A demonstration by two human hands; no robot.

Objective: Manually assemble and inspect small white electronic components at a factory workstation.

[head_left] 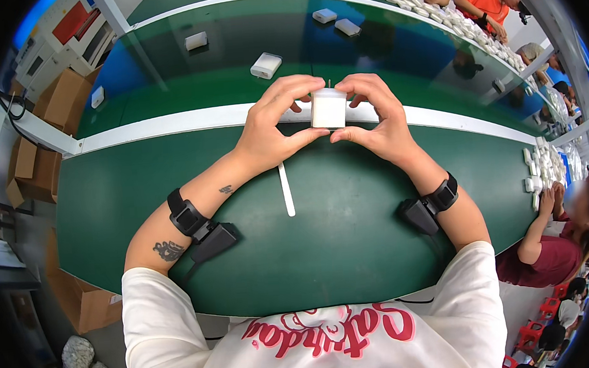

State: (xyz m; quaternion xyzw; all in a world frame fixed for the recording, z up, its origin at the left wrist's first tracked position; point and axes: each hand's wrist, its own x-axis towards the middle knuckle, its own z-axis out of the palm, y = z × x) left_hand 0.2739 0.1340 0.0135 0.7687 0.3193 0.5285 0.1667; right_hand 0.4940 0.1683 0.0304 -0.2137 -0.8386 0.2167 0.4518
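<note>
Between both hands I hold up a white, boxy power adapter (329, 109), with a thin metal prong showing at its top edge. My left hand (278, 121) grips its left side, fingertips above and thumb at the lower corner. On the other side, my right hand (379, 115) pinches it the same way. The adapter is in front of the white rail (432, 117) along the belt's near side. A narrow white strip (287, 192) lies on the green table (338, 235) below my left hand.
Beyond the rail, a dark green conveyor belt (187, 76) carries several white adapters, one (266, 65) close to my hands. At the right, a person in a dark red shirt (548, 256) sits by piled adapters (544, 165). Cardboard boxes (78, 291) stand at the left.
</note>
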